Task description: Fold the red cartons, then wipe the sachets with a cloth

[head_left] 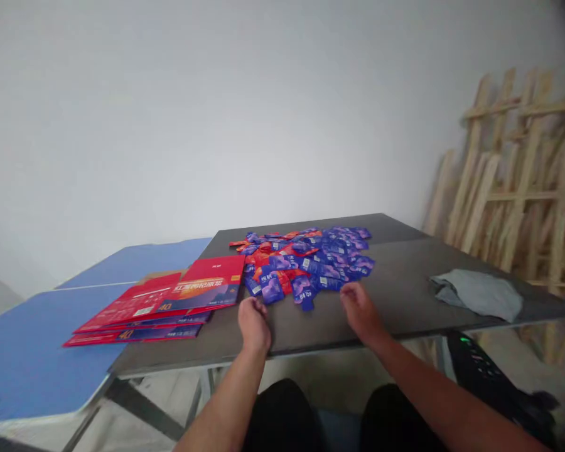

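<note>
The left hand (pixel 254 323) has its fingers curled inward, just on the near side of the sachet pile (pixel 332 257), by its left part. The right hand (pixel 359 309) is also curled, just beside the pile's near right edge. Whether either hand pinches anything, or how tightly the fingers press together, I cannot tell. The purple and orange-red sachets overlap on the dark table (pixel 400 282). Stacked flat red cartons (pixel 207 282) lie just left of the pile; a crumpled grey cloth (pixel 480 294) lies well to its right.
</note>
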Available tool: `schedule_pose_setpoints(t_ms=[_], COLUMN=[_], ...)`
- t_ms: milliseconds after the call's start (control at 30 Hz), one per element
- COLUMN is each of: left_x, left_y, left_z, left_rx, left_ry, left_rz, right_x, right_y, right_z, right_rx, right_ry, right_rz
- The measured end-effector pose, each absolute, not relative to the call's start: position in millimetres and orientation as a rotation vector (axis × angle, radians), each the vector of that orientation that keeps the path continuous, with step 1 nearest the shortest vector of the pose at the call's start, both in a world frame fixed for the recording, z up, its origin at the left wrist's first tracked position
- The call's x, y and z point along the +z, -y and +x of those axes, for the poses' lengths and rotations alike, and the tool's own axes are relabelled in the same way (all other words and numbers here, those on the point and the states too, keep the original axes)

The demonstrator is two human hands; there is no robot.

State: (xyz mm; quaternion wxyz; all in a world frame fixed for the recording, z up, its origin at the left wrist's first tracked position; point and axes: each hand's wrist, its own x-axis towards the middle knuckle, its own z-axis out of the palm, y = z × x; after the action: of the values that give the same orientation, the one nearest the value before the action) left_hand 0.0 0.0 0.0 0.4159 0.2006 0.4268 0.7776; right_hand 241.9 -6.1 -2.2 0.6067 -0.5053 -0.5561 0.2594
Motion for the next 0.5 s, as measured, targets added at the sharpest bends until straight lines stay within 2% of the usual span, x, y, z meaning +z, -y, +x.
schedule_pose_setpoints(t_ms=[267,500], left_x=[2,12], left_y=[-9,-11], left_z=[-10,-26], left_rx=[1.906,1.954], left_ry=[-0.967,-0.934], left_rz=[0.209,0.09], right_x=[-27,-37], right_y=[-53,-57], right_z=[187,188], right_rx=[0.499,0.486], right_ry=[1.41,1.491], right_rz=[-1.107,-1.167])
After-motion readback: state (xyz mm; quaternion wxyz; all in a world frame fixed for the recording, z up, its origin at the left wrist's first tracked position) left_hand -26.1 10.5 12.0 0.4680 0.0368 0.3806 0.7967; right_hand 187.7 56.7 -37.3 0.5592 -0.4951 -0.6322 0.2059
